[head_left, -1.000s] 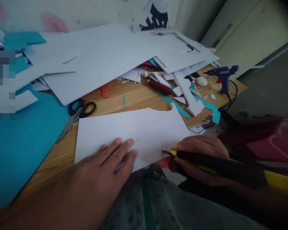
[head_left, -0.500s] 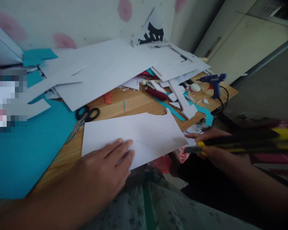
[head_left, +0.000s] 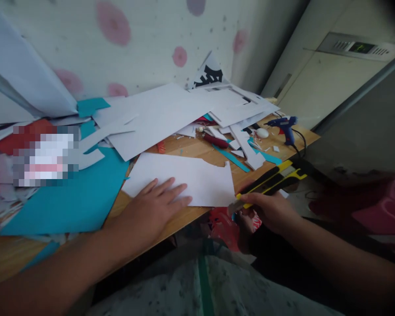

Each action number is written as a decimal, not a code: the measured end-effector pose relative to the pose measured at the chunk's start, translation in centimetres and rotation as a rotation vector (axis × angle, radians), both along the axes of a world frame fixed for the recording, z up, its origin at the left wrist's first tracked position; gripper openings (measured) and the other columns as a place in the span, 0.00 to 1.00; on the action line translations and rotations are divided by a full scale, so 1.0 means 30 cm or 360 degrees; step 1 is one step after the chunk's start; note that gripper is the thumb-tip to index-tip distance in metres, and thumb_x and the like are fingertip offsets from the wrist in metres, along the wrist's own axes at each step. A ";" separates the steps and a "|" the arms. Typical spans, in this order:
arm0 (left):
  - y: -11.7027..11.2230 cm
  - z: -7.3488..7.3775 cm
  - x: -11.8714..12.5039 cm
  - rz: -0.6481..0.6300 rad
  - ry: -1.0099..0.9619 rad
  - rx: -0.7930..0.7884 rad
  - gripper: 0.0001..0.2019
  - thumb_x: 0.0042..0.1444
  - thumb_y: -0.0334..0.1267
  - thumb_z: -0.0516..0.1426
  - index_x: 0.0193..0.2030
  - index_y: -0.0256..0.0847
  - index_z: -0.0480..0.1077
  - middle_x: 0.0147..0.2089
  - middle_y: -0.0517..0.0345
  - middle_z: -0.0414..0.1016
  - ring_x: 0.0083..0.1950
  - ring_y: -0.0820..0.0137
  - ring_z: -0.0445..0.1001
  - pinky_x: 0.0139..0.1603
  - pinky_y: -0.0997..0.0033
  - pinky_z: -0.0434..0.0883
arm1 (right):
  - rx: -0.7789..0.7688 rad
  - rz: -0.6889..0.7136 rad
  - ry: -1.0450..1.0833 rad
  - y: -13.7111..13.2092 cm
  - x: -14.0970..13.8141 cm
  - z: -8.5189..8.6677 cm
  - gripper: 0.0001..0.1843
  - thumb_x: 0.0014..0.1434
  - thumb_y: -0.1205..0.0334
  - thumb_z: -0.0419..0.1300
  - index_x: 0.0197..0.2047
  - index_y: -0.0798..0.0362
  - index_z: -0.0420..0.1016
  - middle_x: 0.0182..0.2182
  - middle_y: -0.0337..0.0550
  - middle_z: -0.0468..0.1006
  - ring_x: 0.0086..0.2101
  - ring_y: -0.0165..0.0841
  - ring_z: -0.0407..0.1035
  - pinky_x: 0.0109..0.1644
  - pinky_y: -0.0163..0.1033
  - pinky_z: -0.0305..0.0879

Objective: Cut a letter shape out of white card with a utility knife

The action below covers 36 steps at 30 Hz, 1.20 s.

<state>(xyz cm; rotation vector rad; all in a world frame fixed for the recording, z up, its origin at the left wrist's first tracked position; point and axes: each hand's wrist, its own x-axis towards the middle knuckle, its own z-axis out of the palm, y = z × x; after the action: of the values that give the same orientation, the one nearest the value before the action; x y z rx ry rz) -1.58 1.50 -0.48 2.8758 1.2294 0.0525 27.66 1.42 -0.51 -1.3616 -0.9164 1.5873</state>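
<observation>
Head view: 2 hands apart, the left hand (head_left: 161, 208) flat on a white sheet (head_left: 187, 175), the right hand (head_left: 271, 210) wrapped around a cutter (head_left: 266, 180).
The left fingers spread wide, probably to pin the white sheet against the table (head_left: 194, 147); the right hand holds the cutter out past the near edge, perhaps to keep its blade (head_left: 234, 207) clear of the tabletop. Whether the blade touches the sheet's near right corner, I cannot tell. The sheet lies by the table's near edge, plain and flat, its far side notched towards the right corner.
</observation>
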 end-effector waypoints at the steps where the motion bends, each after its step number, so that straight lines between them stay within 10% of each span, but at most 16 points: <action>1: 0.011 0.002 -0.009 0.0035 0.0002 -0.0013 0.28 0.59 0.22 0.45 0.61 0.55 0.63 0.67 0.61 0.59 0.68 0.59 0.55 0.63 0.45 0.58 | -0.0060 0.0125 0.0043 -0.013 -0.017 -0.006 0.13 0.38 0.63 0.68 0.30 0.57 0.73 0.18 0.37 0.73 0.17 0.27 0.66 0.17 0.29 0.60; 6: 0.054 -0.003 -0.039 0.0155 -0.0031 0.0045 0.25 0.57 0.22 0.45 0.56 0.45 0.69 0.64 0.57 0.64 0.66 0.59 0.59 0.62 0.48 0.62 | -0.0042 0.0760 0.0162 -0.034 -0.075 -0.011 0.14 0.45 0.57 0.67 0.33 0.56 0.74 0.20 0.37 0.74 0.13 0.21 0.58 0.14 0.28 0.52; 13: 0.034 -0.025 -0.042 -0.0132 -0.0132 0.0057 0.21 0.60 0.25 0.45 0.58 0.37 0.67 0.63 0.49 0.65 0.66 0.59 0.60 0.61 0.55 0.66 | 0.0783 0.0922 -0.0391 0.178 -0.112 0.050 0.15 0.48 0.55 0.68 0.37 0.55 0.77 0.25 0.39 0.76 0.26 0.28 0.70 0.28 0.31 0.67; 21: 0.036 0.001 -0.049 -0.0181 -0.0099 -0.0136 0.24 0.60 0.26 0.46 0.62 0.40 0.62 0.66 0.51 0.60 0.68 0.59 0.54 0.64 0.56 0.62 | 0.0981 0.1460 -0.0486 0.299 -0.175 0.021 0.11 0.50 0.57 0.67 0.35 0.54 0.77 0.30 0.39 0.79 0.31 0.28 0.73 0.33 0.31 0.70; 36: 0.031 -0.016 -0.053 -0.0152 -0.0111 -0.0088 0.25 0.61 0.28 0.45 0.64 0.46 0.59 0.67 0.55 0.59 0.69 0.63 0.52 0.65 0.59 0.59 | 0.0983 0.1545 -0.0436 0.295 -0.191 0.026 0.09 0.50 0.61 0.67 0.34 0.55 0.76 0.29 0.39 0.79 0.29 0.28 0.73 0.31 0.29 0.69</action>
<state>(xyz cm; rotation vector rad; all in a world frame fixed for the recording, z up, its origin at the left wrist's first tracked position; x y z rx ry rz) -3.17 2.44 -0.95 2.8543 1.0640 0.1145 21.94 10.28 0.26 -0.6930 -2.2454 1.5337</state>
